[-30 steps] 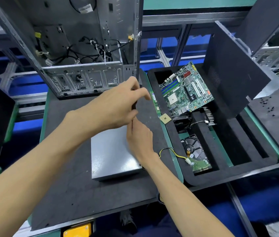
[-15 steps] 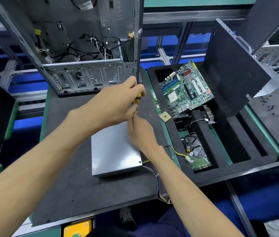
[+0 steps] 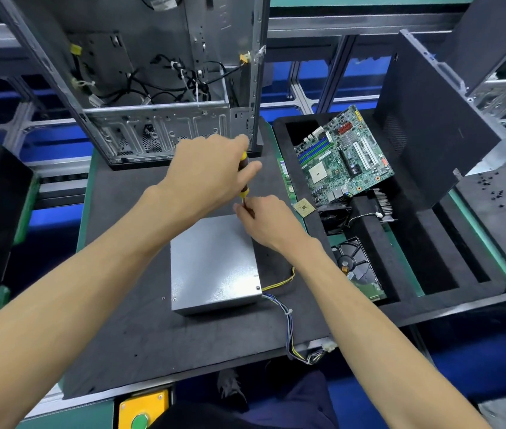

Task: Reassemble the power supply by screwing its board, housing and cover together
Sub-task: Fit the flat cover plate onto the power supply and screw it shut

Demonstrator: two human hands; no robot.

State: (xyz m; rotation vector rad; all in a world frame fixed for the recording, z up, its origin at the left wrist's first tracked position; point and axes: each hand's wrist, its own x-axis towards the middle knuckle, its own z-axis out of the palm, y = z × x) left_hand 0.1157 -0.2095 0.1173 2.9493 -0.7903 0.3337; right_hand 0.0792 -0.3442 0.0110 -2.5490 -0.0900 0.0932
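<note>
The grey metal power supply (image 3: 213, 264) lies flat on the black mat, cover up, with a bundle of coloured wires (image 3: 289, 329) trailing off its near right corner. My left hand (image 3: 205, 174) grips a yellow and black screwdriver (image 3: 243, 178) held upright over the box's far right corner. My right hand (image 3: 264, 218) pinches the screwdriver's shaft just below the handle, at that corner. The tip and any screw under it are hidden by my fingers.
An open computer case (image 3: 159, 88) stands behind the mat. To the right, a black foam tray (image 3: 406, 274) holds a motherboard (image 3: 341, 156), a CPU chip (image 3: 303, 207), a fan and a hard drive (image 3: 357, 270). A dark side panel (image 3: 431, 119) leans at its far side.
The screwdriver's yellow handle has come into view as my left hand turned on it. My right hand stays at the shaft. The view has shifted so that the box's wires show.
</note>
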